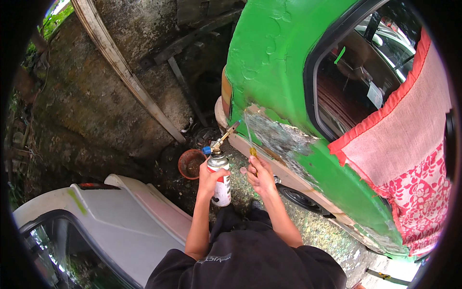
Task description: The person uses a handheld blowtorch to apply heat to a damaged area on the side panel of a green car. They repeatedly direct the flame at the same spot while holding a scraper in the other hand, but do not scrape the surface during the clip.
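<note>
Pointing the nozzle (234,127) so near the green car (269,58) could burn the paint, I think. If it is lit, and a small blue glow at the tip hints that it may be, too much heat on one spot could make the paint bubble or smoke. The thin tool (253,151) has its metal rod close to that tip, so the rod could get hot, and a slip might scratch good paint. The left hand (208,180) is wrapped round the gas can (222,189), near its top; if the can tips, the nozzle could swing toward the right hand (260,175), which is closed round the tool's yellow handle. The gas can is held nearly upright in front of the person's black shirt (245,260). It has a white and red side, a shiny top and a blue knob (206,150). The tool is long and straight, and its far end is by a rough grey patch (284,138) on the car; I cannot tell if it touches.
</note>
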### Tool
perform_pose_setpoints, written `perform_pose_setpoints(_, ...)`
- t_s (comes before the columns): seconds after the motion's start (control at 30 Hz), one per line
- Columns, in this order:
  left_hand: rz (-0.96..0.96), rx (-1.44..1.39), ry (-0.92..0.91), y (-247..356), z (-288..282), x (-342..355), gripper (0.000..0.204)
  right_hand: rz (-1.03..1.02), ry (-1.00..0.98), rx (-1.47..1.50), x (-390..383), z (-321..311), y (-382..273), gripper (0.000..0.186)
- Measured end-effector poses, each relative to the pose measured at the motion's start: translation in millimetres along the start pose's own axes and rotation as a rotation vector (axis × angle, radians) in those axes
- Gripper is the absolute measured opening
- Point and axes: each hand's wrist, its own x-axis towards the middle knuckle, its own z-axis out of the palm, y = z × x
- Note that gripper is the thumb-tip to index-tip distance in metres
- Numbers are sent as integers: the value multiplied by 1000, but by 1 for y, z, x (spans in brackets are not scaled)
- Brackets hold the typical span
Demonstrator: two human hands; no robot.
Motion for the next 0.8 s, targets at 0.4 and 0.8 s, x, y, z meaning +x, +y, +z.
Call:
perform_pose_setpoints(0.4, 3, 11, -44, 4, 10, 10, 37, 6, 49, -31, -42, -22, -15, 15)
perform_pose_setpoints(0.8, 13, 1, -45, 1, 16, 8, 36, 17, 19, -52, -44, -28, -18, 19)
